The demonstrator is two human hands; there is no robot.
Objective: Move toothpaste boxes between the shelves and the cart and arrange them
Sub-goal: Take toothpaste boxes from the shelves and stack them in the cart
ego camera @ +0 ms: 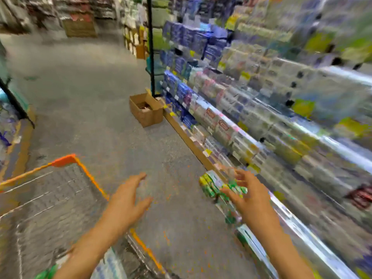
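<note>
Both hands bare, fingers spread, grip on nothing: left hand mid-frame, right hand reaching green toothpaste boxes at the shelf edge, lower right. Risk (picture blurred): a hasty grab could knock boxes floorward, missing the cart.

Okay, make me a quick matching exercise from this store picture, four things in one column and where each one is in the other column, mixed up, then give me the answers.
Things:
1. cart
2. cardboard box
3. left hand
4. right hand

Places:
A. on the floor by the end of the shelves
B. at the green toothpaste boxes on the low shelf
C. lower left, with an orange rim
D. over the floor, between cart and shelves, fingers spread

Pairs: 1-C, 2-A, 3-D, 4-B
</note>
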